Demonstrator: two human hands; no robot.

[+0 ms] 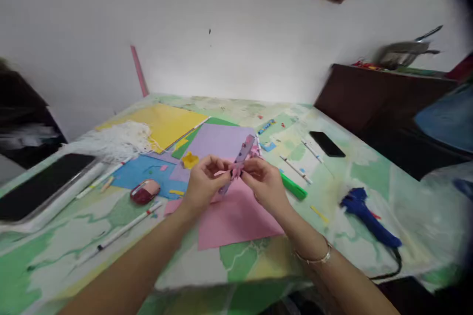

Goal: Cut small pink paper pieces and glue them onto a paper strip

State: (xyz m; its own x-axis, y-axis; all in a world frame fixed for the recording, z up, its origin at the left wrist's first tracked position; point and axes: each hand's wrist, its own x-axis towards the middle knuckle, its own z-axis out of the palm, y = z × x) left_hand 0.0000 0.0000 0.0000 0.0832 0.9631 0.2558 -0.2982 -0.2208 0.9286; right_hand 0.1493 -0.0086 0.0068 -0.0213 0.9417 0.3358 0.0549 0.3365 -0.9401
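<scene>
My left hand (pixel 206 180) and my right hand (pixel 265 182) meet at the middle of the view, each with thumb and fingers pinched on a small pink paper piece (pixel 236 169). A purple strip with dark spots (pixel 244 149) runs slantwise behind and through the pinched spot, its upper end sticking up between my hands. Beneath them lies a pink sheet (pixel 236 221). The exact shape of the pink piece is blurred and partly covered by my fingers.
Left: yellow sheet (pixel 166 120), white yarn (pixel 121 140), blue sheet (pixel 129 172), maroon-and-pink object (pixel 145 191), black tablet (pixel 40 182). Behind: purple sheet (pixel 218 140). Right: green marker (pixel 294 187), black phone (pixel 327 143), blue glue gun (pixel 371 216) with a cord.
</scene>
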